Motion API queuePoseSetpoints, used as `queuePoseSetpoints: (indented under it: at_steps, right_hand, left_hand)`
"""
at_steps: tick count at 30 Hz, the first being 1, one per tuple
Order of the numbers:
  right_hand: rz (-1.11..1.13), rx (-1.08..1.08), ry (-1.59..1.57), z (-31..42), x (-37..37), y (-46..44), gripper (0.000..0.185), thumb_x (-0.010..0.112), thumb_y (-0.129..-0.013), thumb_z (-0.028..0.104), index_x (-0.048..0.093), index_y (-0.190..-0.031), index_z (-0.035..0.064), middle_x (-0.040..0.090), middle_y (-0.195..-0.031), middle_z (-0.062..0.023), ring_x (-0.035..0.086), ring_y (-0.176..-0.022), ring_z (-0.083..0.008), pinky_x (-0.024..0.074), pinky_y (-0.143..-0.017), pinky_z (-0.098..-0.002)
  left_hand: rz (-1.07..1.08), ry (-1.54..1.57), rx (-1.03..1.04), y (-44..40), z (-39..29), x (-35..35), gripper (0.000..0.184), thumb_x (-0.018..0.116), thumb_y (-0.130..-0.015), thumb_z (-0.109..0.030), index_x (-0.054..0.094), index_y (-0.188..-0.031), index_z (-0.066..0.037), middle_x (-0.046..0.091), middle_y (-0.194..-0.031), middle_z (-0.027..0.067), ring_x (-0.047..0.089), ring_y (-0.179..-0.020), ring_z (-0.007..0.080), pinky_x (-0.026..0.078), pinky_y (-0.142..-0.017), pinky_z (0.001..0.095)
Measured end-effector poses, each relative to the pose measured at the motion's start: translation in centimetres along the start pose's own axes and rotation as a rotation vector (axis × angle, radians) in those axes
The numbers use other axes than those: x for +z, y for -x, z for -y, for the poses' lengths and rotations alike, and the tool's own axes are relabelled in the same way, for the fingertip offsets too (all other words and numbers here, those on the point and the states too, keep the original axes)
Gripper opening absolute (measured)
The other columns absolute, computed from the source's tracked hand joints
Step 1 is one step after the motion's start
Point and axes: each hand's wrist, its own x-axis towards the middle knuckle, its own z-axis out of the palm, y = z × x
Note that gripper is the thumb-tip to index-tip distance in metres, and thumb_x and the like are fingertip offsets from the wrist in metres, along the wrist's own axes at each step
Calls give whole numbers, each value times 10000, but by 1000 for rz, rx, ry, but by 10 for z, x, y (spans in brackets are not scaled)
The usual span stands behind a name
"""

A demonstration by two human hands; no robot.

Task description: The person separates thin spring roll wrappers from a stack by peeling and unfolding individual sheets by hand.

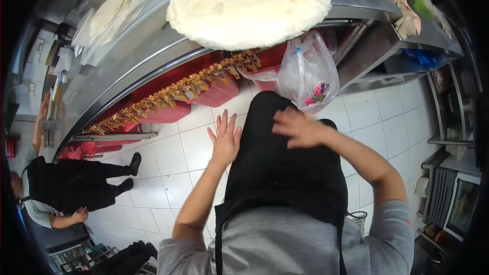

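My left hand (225, 140) is held out over the floor with its fingers spread, beside my black apron (285, 173), and nothing is in it. In front of the apron hovers my right hand (297, 128), slightly blurred, fingers apart and empty. Beyond both hands, a big pale round of flatbread or dough (249, 7) lies at the edge of the metal counter (198, 40). A clear plastic bag (308, 71) hangs below the counter edge, just past my right hand, with small colourful bits inside.
Many clothespins (178, 91) line a rail under the counter, above red bins (219, 94). Thin sheets (125, 5) lie stacked on the counter at left. A co-worker in a black apron (71, 186) stands to the left. Metal shelves (448, 102) stand at right.
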Motion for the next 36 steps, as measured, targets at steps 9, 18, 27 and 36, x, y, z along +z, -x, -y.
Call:
queuePoseSetpoints:
  at_steps: [9,18,27,36]
  right_hand:
    - [-44,-338,-187,69,4,-92,343,594,-854,361,616,-1133,161,601,-1179,-68,516,-1177,-223,393,-967,-478]
    - [-29,142,-8,50,-35,-88,521,547,-880,478,574,-1231,94,556,-1241,-152,492,-1197,-335,411,-961,-500]
    - [56,628,-83,-23,13,-47,561,507,-923,462,487,-1329,76,424,-1415,-154,343,-1350,-344,333,-1064,-518]
    - [-147,342,-216,-12,-6,-58,481,633,-849,376,556,-1278,172,471,-1373,-109,383,-1313,-322,367,-998,-555]
  left_hand:
    - [-23,228,-481,108,79,13,468,377,-1018,-357,390,-1423,-122,197,-1560,150,262,-1414,347,70,-1061,700]
    - [573,1696,-47,93,-39,-103,607,474,-991,-348,320,-1449,20,386,-1467,190,311,-1392,321,192,-1148,469]
    - [827,1675,450,95,-90,-131,288,596,-941,-247,699,-884,16,688,-893,166,663,-898,347,429,-941,469]
    - [838,1831,1195,69,-130,-180,259,525,-979,-163,724,-887,-26,707,-818,52,681,-736,187,479,-637,346]
